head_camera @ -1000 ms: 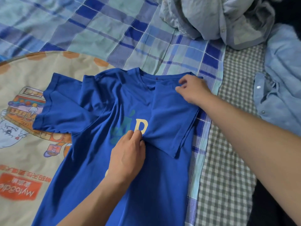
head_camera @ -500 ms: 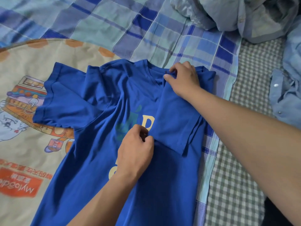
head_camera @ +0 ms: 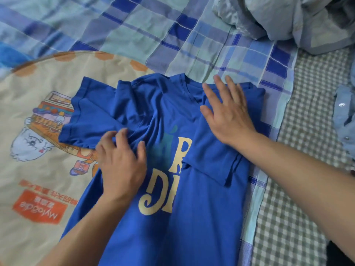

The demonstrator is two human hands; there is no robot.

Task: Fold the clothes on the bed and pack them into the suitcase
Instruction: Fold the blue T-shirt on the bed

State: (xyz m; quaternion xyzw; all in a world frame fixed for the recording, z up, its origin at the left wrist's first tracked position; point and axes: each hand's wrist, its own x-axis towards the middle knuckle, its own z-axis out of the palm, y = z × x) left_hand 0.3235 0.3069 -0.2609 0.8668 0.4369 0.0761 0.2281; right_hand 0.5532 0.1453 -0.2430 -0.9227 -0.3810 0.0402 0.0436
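A royal-blue T-shirt (head_camera: pixel 192 217) with cream letters lies front-up on the bed, collar away from me. Its right side and sleeve are folded inward over the chest. My right hand (head_camera: pixel 228 114) lies flat, fingers spread, pressing on that folded sleeve near the collar. My left hand (head_camera: pixel 121 160) rests on the shirt's left chest below the spread left sleeve (head_camera: pixel 90 120), its fingers curled and bunching the fabric there. No suitcase is in view.
A round beige cartoon-print mat (head_camera: pixel 38 189) lies under the shirt's left side. A blue plaid sheet (head_camera: pixel 134 35) covers the bed, green checked cloth (head_camera: pixel 299 189) to the right. A crumpled grey garment (head_camera: pixel 278 20) and a light-blue buttoned shirt (head_camera: pixel 345 120) lie at the right.
My right hand let go of the shoulder fold and now lies flat on it. My left hand released the sleeve hem and moved left onto the shirt's left chest.
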